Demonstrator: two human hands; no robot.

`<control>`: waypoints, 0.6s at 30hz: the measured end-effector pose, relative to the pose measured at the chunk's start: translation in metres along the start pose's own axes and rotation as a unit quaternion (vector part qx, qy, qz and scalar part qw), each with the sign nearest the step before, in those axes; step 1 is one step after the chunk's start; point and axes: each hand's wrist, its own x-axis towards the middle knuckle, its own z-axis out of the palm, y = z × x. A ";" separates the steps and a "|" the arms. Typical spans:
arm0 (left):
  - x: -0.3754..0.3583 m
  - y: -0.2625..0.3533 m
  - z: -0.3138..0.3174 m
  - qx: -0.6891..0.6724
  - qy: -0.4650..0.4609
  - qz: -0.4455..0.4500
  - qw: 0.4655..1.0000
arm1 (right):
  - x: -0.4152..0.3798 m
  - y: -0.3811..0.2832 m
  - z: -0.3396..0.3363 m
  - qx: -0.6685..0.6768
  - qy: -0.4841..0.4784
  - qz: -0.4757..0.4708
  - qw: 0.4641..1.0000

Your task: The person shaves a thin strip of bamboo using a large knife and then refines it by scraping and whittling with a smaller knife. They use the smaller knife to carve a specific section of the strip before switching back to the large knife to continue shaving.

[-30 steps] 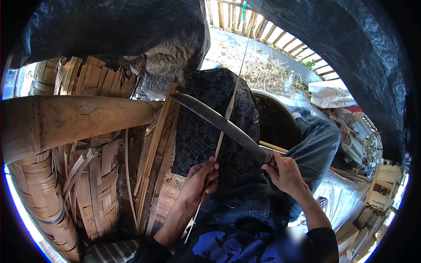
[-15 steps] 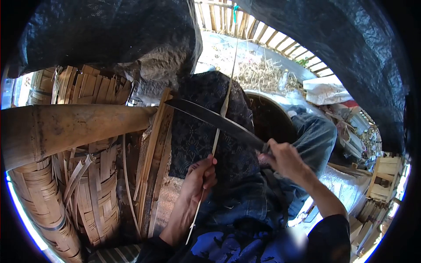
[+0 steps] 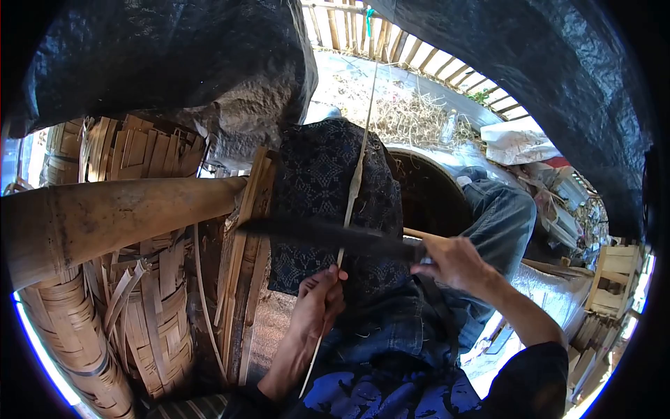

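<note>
My left hand (image 3: 319, 295) is closed around a long, thin bamboo strip (image 3: 354, 183), fingers pinching it just below the blade. The strip runs from beneath my forearm up and away past a dark patterned cloth (image 3: 315, 167) spread over my lap. In my right hand (image 3: 457, 264) is the handle of a machete (image 3: 321, 233). Its dark blade, smeared by motion, points left and crosses the strip a little above my left fingers. Part of the strip above the blade looks wider and frayed.
At the left, a thick bamboo pole (image 3: 125, 216) juts in above woven bamboo baskets (image 3: 157, 314). Upright wooden slats (image 3: 241, 279) stand beside the cloth. A dark round tub (image 3: 426, 188) sits by my bent leg (image 3: 499, 216). Dark plastic sheeting (image 3: 174, 63) hangs overhead.
The machete has moved down along the strip toward my left hand, and its blade has swung closer to level. My right hand has lowered slightly. The left hand keeps its grip.
</note>
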 end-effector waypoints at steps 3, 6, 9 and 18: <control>0.008 0.002 0.008 -0.001 -0.001 0.015 1.000 | 0.018 0.015 -0.005 0.060 -0.017 0.108 0.992; 0.003 0.001 0.008 0.014 0.004 0.019 1.000 | 0.010 -0.002 -0.003 0.083 -0.001 0.060 0.995; 0.002 -0.003 0.006 0.011 0.010 0.016 1.000 | 0.017 0.005 -0.008 0.094 0.033 0.026 0.995; 0.002 -0.007 0.007 0.038 0.010 0.042 0.998 | 0.014 0.003 -0.005 0.080 -0.006 0.023 0.996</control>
